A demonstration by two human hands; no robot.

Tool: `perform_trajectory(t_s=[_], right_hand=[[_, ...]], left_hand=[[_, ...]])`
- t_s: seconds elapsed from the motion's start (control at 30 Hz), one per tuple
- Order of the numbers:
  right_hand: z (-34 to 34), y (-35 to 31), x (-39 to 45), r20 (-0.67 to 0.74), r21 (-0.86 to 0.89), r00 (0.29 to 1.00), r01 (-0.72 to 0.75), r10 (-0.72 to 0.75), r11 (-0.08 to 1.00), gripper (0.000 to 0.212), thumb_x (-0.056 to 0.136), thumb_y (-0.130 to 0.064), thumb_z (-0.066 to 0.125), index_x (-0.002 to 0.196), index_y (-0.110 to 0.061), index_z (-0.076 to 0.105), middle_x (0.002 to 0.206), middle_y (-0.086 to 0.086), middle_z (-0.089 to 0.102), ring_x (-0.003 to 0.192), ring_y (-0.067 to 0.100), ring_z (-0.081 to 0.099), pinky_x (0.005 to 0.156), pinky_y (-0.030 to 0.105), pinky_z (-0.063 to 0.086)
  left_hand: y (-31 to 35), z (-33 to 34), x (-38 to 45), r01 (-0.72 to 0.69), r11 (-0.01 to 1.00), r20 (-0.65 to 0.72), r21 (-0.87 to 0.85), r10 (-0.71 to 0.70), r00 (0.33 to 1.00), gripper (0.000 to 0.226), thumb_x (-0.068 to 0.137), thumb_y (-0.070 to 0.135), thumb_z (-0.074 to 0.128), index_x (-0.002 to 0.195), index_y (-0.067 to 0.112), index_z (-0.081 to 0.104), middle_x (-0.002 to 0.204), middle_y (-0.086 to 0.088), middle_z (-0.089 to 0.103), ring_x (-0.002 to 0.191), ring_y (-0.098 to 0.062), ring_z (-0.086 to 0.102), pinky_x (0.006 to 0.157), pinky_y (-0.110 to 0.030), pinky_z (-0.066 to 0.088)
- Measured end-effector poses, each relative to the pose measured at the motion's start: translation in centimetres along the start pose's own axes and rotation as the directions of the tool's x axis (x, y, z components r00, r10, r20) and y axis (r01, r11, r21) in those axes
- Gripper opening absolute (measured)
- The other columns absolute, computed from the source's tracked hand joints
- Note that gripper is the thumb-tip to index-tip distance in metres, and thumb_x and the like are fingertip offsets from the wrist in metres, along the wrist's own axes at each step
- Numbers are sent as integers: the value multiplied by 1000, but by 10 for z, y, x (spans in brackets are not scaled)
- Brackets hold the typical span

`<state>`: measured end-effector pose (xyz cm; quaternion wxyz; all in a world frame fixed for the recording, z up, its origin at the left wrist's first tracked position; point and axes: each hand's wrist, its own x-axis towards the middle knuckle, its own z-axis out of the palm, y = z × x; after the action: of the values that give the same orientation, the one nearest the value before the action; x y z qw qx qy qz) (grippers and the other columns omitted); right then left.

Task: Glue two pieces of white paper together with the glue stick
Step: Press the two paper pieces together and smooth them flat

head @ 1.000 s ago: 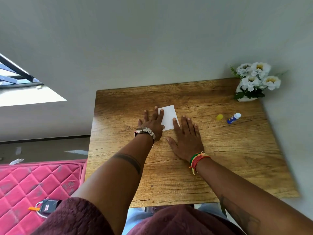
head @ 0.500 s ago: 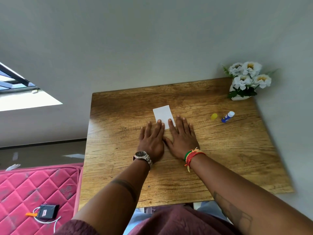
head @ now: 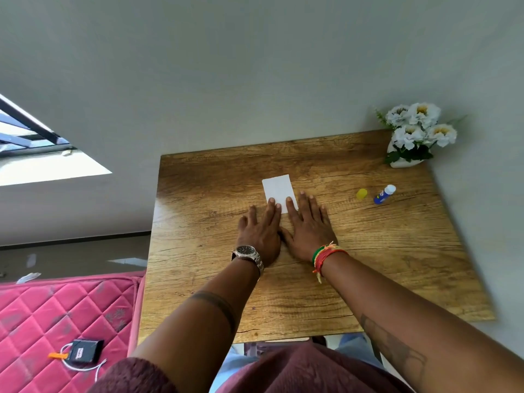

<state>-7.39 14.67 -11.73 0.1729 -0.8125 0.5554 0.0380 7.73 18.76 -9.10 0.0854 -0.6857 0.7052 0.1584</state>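
L hand (head: 259, 231) flat, fingers straight, tips on near edge of small white paper rectangle (head: 278, 190), mid wooden worktop (head: 368, 265). R hand (head: 309, 226) same, grasping nothing; prob. pressing bond. Yellow cap (head: 361, 194), blue-white glue stick (head: 384, 194) parked far R, uncapped.

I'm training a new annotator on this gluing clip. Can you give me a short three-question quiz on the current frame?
1. True or false: the glue stick lies uncapped on the wooden table, its yellow cap beside it.
2. Multiple choice: what do the fingertips of the left hand and right hand rest on? A) the glue stick B) the white paper C) the flower vase
3. Fill in: the left wrist wears a ____; the right wrist wears coloured thread bracelets.

Key: 1 true; 2 B; 3 wristwatch.
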Motion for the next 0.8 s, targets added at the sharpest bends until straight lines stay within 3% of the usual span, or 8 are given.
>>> perform_trajectory(t_s=[0.2,0.33,0.47,0.57,0.73,0.8], right_hand=[[-3,12,-7,-56,-9,998,39,-39,999,92,92,-76,22,162,-22,-3,170,4,-9,157,23,-9,126,46,3],[1,2,-11,-79,2,996,-51,51,999,96,92,-76,21,161,-16,-6,170,5,-12,156,24,-11,126,43,0],[0,6,-17,-66,10,998,-13,14,1000,89,94,-73,27,161,-26,-8,169,11,-11,156,28,-9,125,46,5],[-4,10,-17,-47,-11,998,29,-30,1000,84,96,-70,30,161,-29,-2,169,12,-9,156,31,-8,126,48,10],[-10,1,-16,-34,-11,999,-10,10,1000,90,94,-68,36,161,-15,6,169,12,-5,156,31,-5,125,47,7],[-15,-6,-10,-25,-14,998,-52,51,999,87,93,-65,41,158,-13,17,167,16,7,155,36,7,123,50,19]], left_hand=[[3,-5,1,20,1000,46,-3,-20,999,66,103,39,25,160,26,-5,169,5,-8,151,-44,1,115,-59,21],[3,-5,0,15,1000,35,-13,-15,999,66,103,40,26,161,26,-3,169,4,-7,152,-43,1,115,-59,22],[1,-4,0,20,1000,30,-18,-20,999,67,102,43,27,161,26,-2,170,5,-6,151,-42,4,115,-59,23],[1,-2,0,21,1000,17,-19,-21,1000,69,102,45,29,161,26,-1,170,5,-4,151,-42,5,114,-59,24],[0,-2,1,25,999,22,-37,-24,999,69,102,45,30,160,28,-1,169,6,-5,152,-41,3,114,-59,23],[0,-4,1,32,998,24,-56,-31,999,67,101,44,29,160,29,1,169,7,-2,152,-41,4,113,-59,24]])
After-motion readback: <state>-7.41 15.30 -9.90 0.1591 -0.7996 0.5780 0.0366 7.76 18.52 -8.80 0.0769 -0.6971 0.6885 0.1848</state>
